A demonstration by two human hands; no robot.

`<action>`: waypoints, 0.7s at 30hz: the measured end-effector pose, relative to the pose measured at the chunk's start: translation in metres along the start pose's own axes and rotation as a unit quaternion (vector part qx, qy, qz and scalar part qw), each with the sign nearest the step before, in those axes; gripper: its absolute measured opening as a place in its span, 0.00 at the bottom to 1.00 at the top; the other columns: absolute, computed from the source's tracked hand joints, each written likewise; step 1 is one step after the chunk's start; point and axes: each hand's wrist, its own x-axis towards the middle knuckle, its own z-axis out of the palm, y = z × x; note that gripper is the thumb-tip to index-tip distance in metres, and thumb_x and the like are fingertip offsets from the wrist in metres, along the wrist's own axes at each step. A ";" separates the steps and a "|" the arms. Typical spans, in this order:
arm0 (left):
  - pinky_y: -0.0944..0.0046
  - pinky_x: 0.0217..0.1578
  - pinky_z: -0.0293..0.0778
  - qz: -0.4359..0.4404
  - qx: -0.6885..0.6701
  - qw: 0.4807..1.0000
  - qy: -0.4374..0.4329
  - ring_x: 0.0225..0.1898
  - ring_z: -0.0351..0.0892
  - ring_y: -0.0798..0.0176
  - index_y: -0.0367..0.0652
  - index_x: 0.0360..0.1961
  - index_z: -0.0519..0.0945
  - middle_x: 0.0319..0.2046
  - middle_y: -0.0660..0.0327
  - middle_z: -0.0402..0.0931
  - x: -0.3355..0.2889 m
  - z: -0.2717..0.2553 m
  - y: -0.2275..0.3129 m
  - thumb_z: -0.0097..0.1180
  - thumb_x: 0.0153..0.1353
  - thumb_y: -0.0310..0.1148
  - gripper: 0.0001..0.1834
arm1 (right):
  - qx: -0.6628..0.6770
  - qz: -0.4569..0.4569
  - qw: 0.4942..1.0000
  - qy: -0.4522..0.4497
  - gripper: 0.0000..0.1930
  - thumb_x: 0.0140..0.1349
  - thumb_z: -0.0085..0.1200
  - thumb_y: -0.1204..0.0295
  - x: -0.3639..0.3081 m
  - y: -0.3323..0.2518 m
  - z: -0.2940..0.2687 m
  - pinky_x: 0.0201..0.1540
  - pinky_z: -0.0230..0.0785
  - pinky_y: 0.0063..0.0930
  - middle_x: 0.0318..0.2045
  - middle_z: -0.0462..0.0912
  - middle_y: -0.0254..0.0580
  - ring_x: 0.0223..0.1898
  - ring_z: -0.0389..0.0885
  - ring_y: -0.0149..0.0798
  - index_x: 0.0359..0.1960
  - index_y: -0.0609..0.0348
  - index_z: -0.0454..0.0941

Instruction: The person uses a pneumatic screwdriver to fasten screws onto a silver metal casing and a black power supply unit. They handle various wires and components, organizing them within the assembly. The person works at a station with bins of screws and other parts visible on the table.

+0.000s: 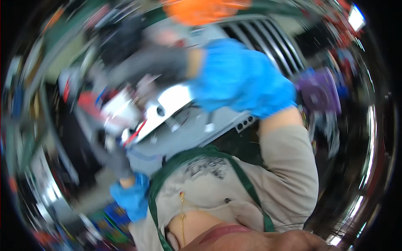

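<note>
Nearest, gray-gloved left hand point(110, 154), blurred, cannot tell its grip | just beyond, white container point(121, 111), between both hands, contact unclear | farther, gray-gloved right hand point(146, 69), grip equally unreadable | farthest, blurred orange object point(201, 10).

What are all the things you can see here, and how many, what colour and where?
White blurred object: 1, white, left of centre
Shiny plate: 1, bright white, centre
Red strip: 1, red, below the white object
Work surface: 1, grey, middle
Small pieces: at least 2, pale, on the work surface
Metal slats: several, silver, upper right
Orange shape: 1, orange, top edge
Purple object: 1, purple, right
Other clutter: too blurred to count, mixed colours, around the rim
Apron: 1, green, lower middle
Shirt: 1, beige, lower middle
Necklace: 1, gold, bottom
Sleeve covers: 2, blue, forearms
Left hand: 1, grey-gloved, lower left
Right hand: 1, grey-gloved, upper left
</note>
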 end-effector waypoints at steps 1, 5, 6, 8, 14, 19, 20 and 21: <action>0.62 0.44 0.69 0.011 -0.024 1.000 0.010 0.41 0.71 0.62 0.34 0.47 0.71 0.41 0.57 0.71 0.000 0.003 0.002 0.52 0.59 0.34 0.18 | -0.031 -0.003 0.999 -0.010 0.16 0.46 0.65 0.72 -0.010 -0.001 -0.001 0.36 0.71 0.28 0.31 0.79 0.36 0.33 0.78 0.31 0.37 0.59 0.75; 0.63 0.29 0.70 0.121 -0.069 0.990 -0.030 0.28 0.74 0.57 0.39 0.33 0.74 0.27 0.54 0.71 0.004 -0.004 0.007 0.55 0.53 0.28 0.07 | -0.093 -0.049 0.993 -0.060 0.17 0.53 0.57 0.70 -0.029 -0.016 -0.009 0.47 0.70 0.36 0.35 0.77 0.41 0.37 0.79 0.39 0.45 0.64 0.74; 0.61 0.25 0.68 0.130 -0.070 0.987 -0.056 0.23 0.72 0.56 0.40 0.29 0.74 0.24 0.55 0.70 0.005 -0.005 0.009 0.56 0.51 0.28 0.05 | -0.098 -0.058 0.991 -0.068 0.18 0.55 0.55 0.70 -0.027 -0.018 -0.015 0.50 0.70 0.37 0.36 0.77 0.43 0.38 0.79 0.41 0.46 0.65 0.74; 0.58 0.20 0.66 0.143 -0.063 0.985 -0.078 0.18 0.70 0.54 0.43 0.23 0.74 0.19 0.57 0.69 0.002 -0.010 0.009 0.58 0.48 0.28 0.04 | -0.025 -0.038 0.997 -0.057 0.18 0.53 0.52 0.67 -0.014 -0.017 -0.021 0.52 0.67 0.41 0.31 0.74 0.41 0.34 0.76 0.41 0.45 0.63 0.73; 0.58 0.16 0.65 0.176 -0.048 0.979 -0.092 0.15 0.69 0.55 0.43 0.15 0.71 0.15 0.58 0.67 0.002 -0.003 0.018 0.61 0.45 0.30 0.10 | -0.094 -0.104 0.990 -0.008 0.22 0.52 0.49 0.68 -0.009 -0.027 -0.042 0.50 0.67 0.47 0.23 0.67 0.34 0.26 0.66 0.34 0.50 0.62 0.67; 0.59 0.16 0.64 0.174 -0.066 0.978 -0.095 0.15 0.68 0.55 0.43 0.16 0.72 0.15 0.58 0.67 0.006 -0.001 0.018 0.61 0.45 0.29 0.10 | -0.107 -0.054 0.993 0.003 0.21 0.54 0.51 0.65 -0.008 -0.028 -0.048 0.51 0.68 0.43 0.29 0.73 0.40 0.31 0.73 0.38 0.47 0.65 0.72; 0.59 0.16 0.64 0.165 -0.046 0.981 -0.087 0.15 0.68 0.55 0.43 0.16 0.72 0.15 0.58 0.67 0.001 -0.003 0.017 0.61 0.45 0.29 0.09 | -0.095 -0.039 0.995 -0.005 0.20 0.54 0.51 0.65 0.001 -0.014 -0.057 0.51 0.69 0.41 0.31 0.74 0.43 0.33 0.74 0.39 0.47 0.65 0.73; 0.59 0.16 0.64 0.160 -0.047 0.983 -0.083 0.15 0.68 0.56 0.43 0.17 0.72 0.15 0.58 0.67 0.001 -0.003 0.017 0.61 0.46 0.28 0.09 | -0.098 -0.026 0.995 0.008 0.20 0.55 0.51 0.65 0.000 -0.011 -0.062 0.50 0.70 0.40 0.33 0.75 0.45 0.35 0.75 0.41 0.46 0.65 0.74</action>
